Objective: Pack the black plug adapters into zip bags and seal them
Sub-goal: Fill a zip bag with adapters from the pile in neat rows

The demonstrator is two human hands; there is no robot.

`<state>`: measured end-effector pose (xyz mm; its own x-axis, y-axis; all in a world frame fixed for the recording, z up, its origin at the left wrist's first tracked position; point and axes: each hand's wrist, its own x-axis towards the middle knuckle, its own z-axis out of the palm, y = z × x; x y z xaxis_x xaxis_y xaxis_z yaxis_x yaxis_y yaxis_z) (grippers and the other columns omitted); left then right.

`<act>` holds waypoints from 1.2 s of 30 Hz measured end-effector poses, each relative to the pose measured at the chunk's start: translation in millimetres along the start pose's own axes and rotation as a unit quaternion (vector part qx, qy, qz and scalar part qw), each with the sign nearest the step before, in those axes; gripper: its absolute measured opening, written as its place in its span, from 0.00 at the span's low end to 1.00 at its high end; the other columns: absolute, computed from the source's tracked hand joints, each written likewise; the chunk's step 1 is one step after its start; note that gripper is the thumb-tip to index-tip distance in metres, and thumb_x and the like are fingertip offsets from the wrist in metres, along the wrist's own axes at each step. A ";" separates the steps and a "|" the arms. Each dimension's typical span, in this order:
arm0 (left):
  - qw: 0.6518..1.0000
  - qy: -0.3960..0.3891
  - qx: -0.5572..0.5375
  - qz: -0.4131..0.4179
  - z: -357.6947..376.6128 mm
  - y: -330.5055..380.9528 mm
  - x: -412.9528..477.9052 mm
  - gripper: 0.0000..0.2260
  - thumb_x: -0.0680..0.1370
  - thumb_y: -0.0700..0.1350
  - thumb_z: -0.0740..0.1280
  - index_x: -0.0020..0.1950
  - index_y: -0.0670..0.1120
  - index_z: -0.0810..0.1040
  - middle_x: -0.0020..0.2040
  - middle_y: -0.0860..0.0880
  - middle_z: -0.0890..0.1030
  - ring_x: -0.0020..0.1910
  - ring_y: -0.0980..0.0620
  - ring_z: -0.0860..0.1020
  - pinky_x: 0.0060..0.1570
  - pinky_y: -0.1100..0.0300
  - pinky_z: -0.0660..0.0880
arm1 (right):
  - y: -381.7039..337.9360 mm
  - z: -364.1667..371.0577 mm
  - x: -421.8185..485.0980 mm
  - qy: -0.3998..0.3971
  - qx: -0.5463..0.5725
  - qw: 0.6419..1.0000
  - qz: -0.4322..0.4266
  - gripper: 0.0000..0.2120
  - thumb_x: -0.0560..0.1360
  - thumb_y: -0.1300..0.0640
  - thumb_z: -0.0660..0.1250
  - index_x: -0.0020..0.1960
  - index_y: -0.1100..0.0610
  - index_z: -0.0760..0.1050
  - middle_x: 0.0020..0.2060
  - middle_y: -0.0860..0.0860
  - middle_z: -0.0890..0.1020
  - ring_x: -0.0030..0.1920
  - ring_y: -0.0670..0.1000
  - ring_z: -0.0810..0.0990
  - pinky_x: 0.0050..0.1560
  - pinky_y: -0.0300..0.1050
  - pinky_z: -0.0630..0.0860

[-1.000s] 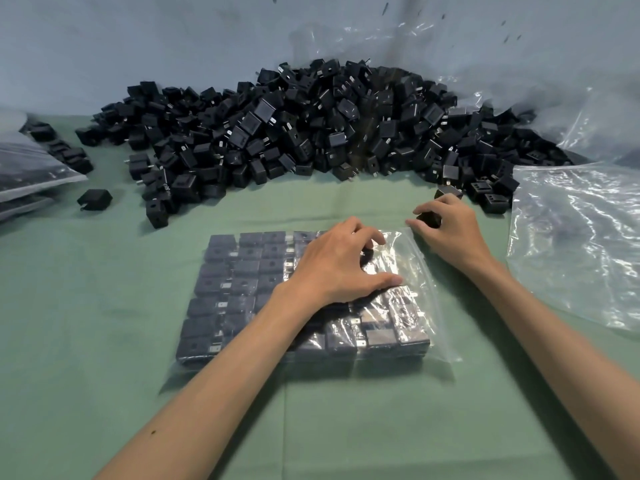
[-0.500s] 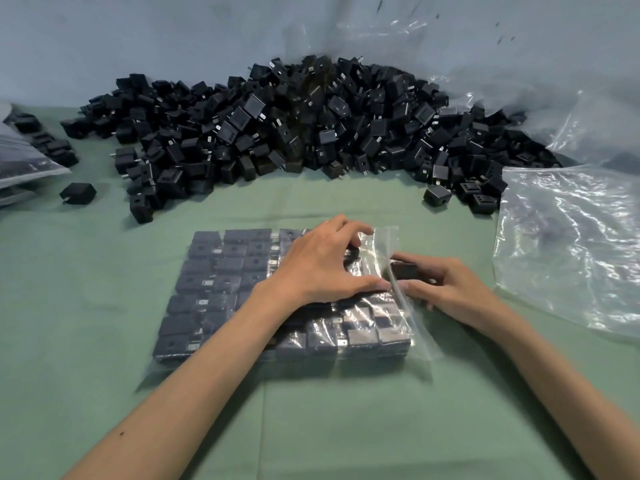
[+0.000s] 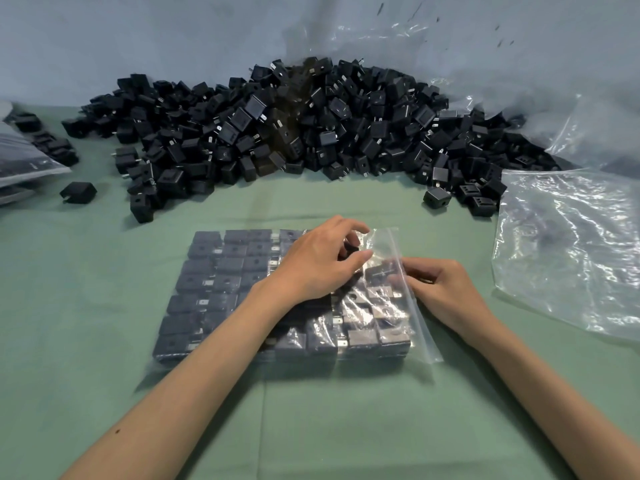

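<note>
A clear zip bag lies flat on the green table, filled with neat rows of black plug adapters. Its open mouth faces right. My left hand rests on top of the bag near the mouth, fingers curled and pinching the upper film. My right hand is at the mouth and holds one black adapter just inside the opening. A big loose pile of black adapters spreads across the back of the table.
A stack of empty clear bags lies at the right. Larger crumpled plastic leans on the wall behind the pile. Filled bags sit at the far left edge, with a stray adapter near them.
My right hand picked an adapter from the pile's right edge, brought it to the bag's mouth and now pushes it inside. My left hand stayed on the bag, lifting the film.
</note>
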<state>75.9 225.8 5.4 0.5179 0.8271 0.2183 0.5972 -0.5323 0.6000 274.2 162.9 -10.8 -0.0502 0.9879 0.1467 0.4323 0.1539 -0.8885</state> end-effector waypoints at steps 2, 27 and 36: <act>1.000 0.000 -0.001 -0.002 0.7 -0.5 0.2 0.15 0.79 0.54 0.63 0.64 0.53 0.73 0.50 0.59 0.73 0.42 0.67 0.71 0.49 0.59 0.70 | -1.1 0.1 -1.0 -0.007 0.015 1.000 -0.003 0.11 0.69 0.51 0.71 0.51 0.48 0.82 0.45 0.43 0.85 0.46 0.44 0.83 0.46 0.38 0.76; 0.999 0.000 0.050 0.016 2.5 0.0 0.0 0.24 0.72 0.63 0.69 0.63 0.54 0.72 0.50 0.60 0.71 0.45 0.60 0.71 0.48 0.62 0.66 | 13.2 -45.0 105.3 0.209 -0.194 0.957 0.058 0.18 0.73 0.65 0.61 0.60 0.57 0.77 0.60 0.58 0.75 0.56 0.54 0.76 0.62 0.50 0.71; 0.998 0.002 0.054 0.021 3.3 -0.8 0.9 0.24 0.72 0.64 0.68 0.63 0.53 0.72 0.50 0.60 0.71 0.47 0.59 0.71 0.47 0.62 0.66 | 37.8 -48.8 113.2 0.153 -0.376 0.908 0.106 0.18 0.74 0.56 0.65 0.63 0.56 0.75 0.60 0.57 0.69 0.63 0.59 0.64 0.58 0.52 0.68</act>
<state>77.9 226.5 2.6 0.5426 0.8036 0.2446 0.6371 -0.5835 0.5037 328.8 279.6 -6.6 0.3089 0.9246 0.2229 0.9008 -0.2092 -0.3806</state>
